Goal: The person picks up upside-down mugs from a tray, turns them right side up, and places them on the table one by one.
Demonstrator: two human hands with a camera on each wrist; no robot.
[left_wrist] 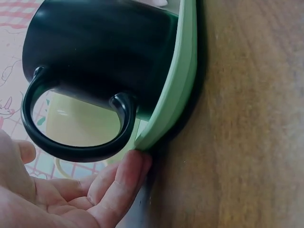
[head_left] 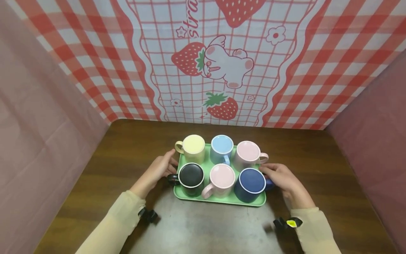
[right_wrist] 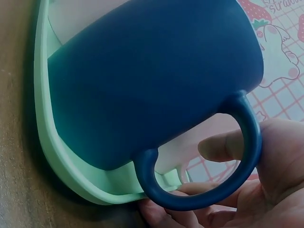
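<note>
A light green tray (head_left: pixel 196 198) holds several mugs: yellow (head_left: pixel 193 146), light blue (head_left: pixel 221 145) and pink (head_left: pixel 247 151) in the far row, black (head_left: pixel 191 178), another pink (head_left: pixel 222 176) and dark blue (head_left: pixel 250 183) in the near row. At the tray's left end, my left hand (head_left: pixel 161 165) grips its edge, fingertips (left_wrist: pixel 130 171) bent against the rim's underside below the black handle (left_wrist: pixel 76 154). My right hand (head_left: pixel 282 176) grips the opposite end, its thumb (right_wrist: pixel 221 146) seen through the dark blue handle (right_wrist: pixel 251 137) and its fingers partly hidden beneath the rim.
The tray is over a brown wooden table (head_left: pixel 127 148) with a shiny patch in front. Behind the table hangs a red-and-white checked cloth (head_left: pixel 104 70) with strawberries. Pink cloth walls (head_left: pixel 41 123) stand at both sides.
</note>
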